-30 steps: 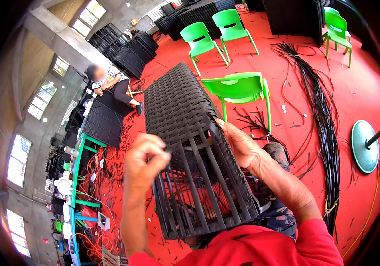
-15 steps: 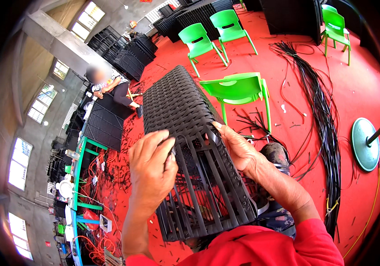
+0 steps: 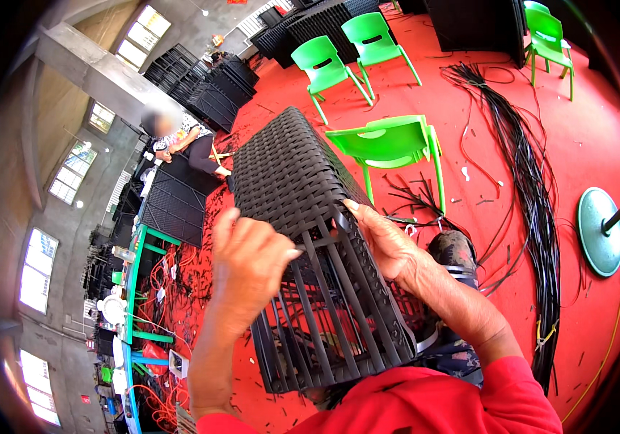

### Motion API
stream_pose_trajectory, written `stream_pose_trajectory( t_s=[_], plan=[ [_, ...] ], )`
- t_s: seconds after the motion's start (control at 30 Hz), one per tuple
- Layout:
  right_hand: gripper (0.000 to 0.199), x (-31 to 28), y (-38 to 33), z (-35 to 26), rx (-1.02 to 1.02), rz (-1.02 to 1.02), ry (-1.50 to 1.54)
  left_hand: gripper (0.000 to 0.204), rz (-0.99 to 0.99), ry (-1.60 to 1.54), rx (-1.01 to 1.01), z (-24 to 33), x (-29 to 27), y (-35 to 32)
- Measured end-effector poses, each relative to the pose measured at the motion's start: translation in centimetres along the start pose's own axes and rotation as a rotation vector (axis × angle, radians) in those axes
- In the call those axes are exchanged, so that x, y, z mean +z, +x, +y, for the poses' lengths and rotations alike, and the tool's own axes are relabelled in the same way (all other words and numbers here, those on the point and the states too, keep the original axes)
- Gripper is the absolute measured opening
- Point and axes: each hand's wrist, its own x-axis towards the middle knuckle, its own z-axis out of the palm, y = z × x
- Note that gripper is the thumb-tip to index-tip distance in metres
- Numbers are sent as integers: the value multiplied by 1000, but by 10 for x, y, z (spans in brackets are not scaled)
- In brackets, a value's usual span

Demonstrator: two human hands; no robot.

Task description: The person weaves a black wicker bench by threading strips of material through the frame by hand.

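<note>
basket (image 3: pixel 288 163) between hands, long axis pointing away | right hand (image 3: pixel 391 247) nearer, grip pinching its right edge | left hand (image 3: pixel 252 264) off its left edge, curled, hold unclear

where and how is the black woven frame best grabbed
I'd take the black woven frame by its long right edge, coming from the right, near where the close weave stops. The right hand is at that edge, which looks firm and finished. The bare strips at the near end have open gaps and may flex.
</note>
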Motion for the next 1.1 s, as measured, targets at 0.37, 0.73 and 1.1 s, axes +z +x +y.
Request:
stream_pose_trajectory(
  t_s=[0.37,0.73,1.1],
  plan=[
    [18,16,1,5,6,87,18,10,148,-78,-459,-8,-3,-34],
    [19,24,-6,2,-62,109,9,15,-109,-285,-118,16,4,22],
    [19,14,-4,1,-31,93,-64,13,-390,-1278,-615,-21,26,38]
  ],
)
